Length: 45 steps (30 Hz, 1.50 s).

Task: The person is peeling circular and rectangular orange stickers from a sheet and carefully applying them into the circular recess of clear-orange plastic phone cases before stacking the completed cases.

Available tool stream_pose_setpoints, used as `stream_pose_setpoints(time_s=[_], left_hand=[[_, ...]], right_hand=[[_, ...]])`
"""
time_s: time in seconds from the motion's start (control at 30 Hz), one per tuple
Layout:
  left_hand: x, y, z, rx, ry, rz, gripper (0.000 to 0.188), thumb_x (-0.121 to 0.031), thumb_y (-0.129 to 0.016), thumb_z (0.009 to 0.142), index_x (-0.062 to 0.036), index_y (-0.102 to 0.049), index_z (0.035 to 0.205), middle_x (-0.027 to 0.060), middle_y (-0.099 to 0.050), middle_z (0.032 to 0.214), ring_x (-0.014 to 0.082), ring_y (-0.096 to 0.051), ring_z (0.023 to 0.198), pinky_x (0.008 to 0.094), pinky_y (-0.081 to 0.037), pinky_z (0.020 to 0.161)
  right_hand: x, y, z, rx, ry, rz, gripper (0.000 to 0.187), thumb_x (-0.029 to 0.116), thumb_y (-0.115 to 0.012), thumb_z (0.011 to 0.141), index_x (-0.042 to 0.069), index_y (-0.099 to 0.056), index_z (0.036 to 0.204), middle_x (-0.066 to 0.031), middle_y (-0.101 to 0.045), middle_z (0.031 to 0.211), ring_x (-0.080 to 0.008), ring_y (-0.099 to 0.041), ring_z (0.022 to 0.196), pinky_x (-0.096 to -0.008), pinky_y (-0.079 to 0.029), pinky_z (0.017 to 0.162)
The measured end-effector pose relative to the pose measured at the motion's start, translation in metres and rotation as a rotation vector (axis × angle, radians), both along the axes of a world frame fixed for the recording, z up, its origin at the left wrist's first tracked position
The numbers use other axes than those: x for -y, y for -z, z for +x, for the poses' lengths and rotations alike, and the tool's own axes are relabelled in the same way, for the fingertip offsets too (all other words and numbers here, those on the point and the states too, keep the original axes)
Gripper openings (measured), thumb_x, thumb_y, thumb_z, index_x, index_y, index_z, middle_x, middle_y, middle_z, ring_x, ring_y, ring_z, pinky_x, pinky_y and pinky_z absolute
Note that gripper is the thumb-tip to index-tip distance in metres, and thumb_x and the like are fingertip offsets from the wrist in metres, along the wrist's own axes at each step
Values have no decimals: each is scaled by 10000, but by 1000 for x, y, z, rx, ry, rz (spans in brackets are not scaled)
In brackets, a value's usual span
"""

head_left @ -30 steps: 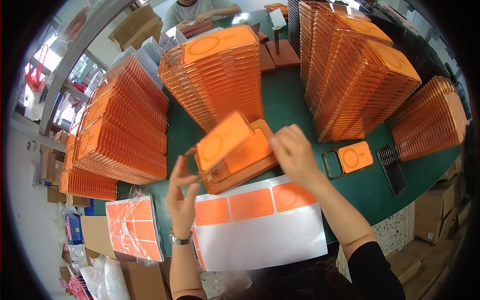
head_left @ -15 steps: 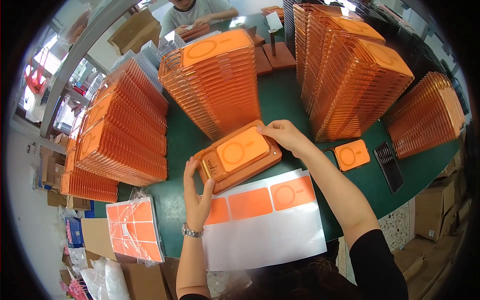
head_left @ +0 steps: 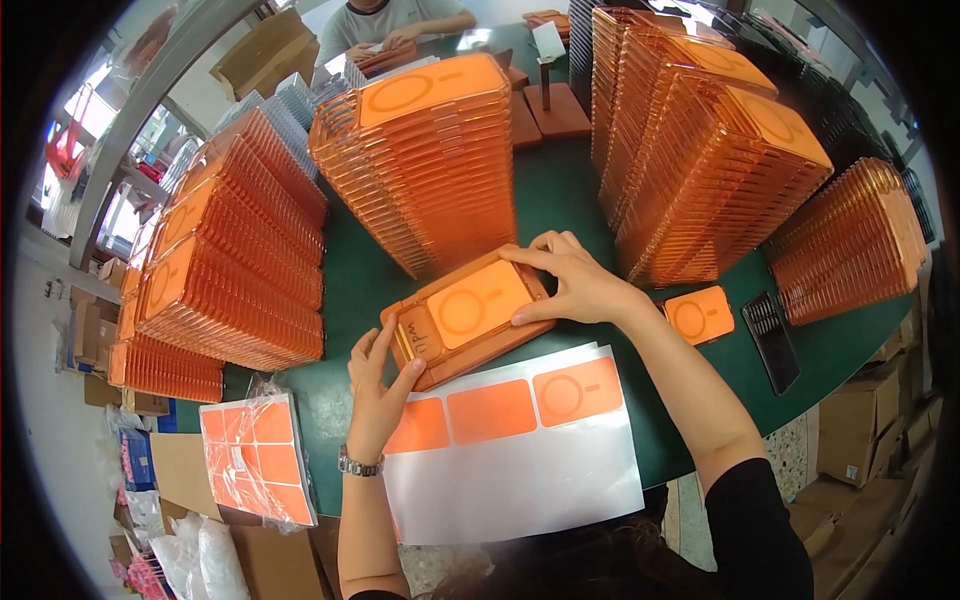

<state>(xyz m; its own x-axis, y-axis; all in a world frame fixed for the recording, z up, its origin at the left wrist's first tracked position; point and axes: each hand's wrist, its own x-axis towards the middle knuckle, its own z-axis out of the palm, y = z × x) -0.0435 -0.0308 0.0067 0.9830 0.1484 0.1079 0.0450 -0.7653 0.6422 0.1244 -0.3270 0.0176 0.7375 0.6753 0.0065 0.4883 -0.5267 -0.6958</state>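
Observation:
In front of me a clear orange phone case with an orange sticker (head_left: 484, 303), printed with a ring and a short bar, sits on a brown tray-like fixture (head_left: 480, 358). My left hand (head_left: 378, 385) grips the left end, its thumb on the near edge and its fingers on the far edge. Across the right end reaches my right hand (head_left: 572, 280), closed around the case's corners between thumb and fingers. Just below the fixture lies a sheet of orange stickers (head_left: 520, 480) with several rounded rectangles, one bearing the ring mark.
Tall stacks of orange cases stand at the left (head_left: 235, 270), behind the fixture (head_left: 430, 180) and at the right (head_left: 710, 190). A single case (head_left: 700, 314) and a black phone (head_left: 771, 342) lie right. Wrapped sticker sheets (head_left: 262, 462) lie left. Another person (head_left: 395, 25) works across the table.
My right hand has spread from the far right corner across the right end, its thumb now at the near corner. My left hand stays at the left end.

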Motion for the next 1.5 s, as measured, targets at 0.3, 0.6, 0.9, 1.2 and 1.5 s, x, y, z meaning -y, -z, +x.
stream_pose_setpoints(time_s=[0.3,0.6,0.9,1.2,1.5], left_hand=[[1,-23,15,160,283,138,893,-306,-817,822,-56,-370,1553,219,-422,1522,388,-386,1405,508,-282,1171],[18,-41,42,528,180,-222,862,-460,-711,905,-30,-319,1541,208,-397,1525,396,-376,1422,504,-275,1192],[131,-7,-59,5,480,-146,829,-258,-723,900,36,-308,1554,240,-321,1615,417,-280,1508,532,-236,1213],[233,34,-12,-334,704,-98,789,-170,-715,860,1,-337,1531,215,-394,1563,435,-353,1457,587,-249,1196],[279,43,38,-42,484,-89,311,-130,-622,865,-16,-657,1151,190,-572,1351,404,-521,1285,541,-397,1096]], right_hand=[[-6,-12,-14,320,-86,109,920,511,-842,737,110,-501,1491,-179,-503,1346,-353,-420,1306,-465,-338,1134],[-40,-26,-18,227,-249,363,985,477,-849,747,61,-412,1526,-192,-473,1454,-363,-456,1338,-462,-348,1136],[76,-10,-119,-1025,-134,1396,996,679,-605,915,47,-229,1587,-160,-460,1468,-293,-498,1349,-468,-359,1177],[126,-24,-165,-970,2,1625,1241,745,-760,726,-3,-236,1566,-256,-496,1394,-375,-537,1289,-557,-422,1114],[147,0,-171,-812,-497,1983,1314,833,-718,650,-4,-268,1557,-247,-509,1376,-374,-534,1292,-533,-454,1081]])
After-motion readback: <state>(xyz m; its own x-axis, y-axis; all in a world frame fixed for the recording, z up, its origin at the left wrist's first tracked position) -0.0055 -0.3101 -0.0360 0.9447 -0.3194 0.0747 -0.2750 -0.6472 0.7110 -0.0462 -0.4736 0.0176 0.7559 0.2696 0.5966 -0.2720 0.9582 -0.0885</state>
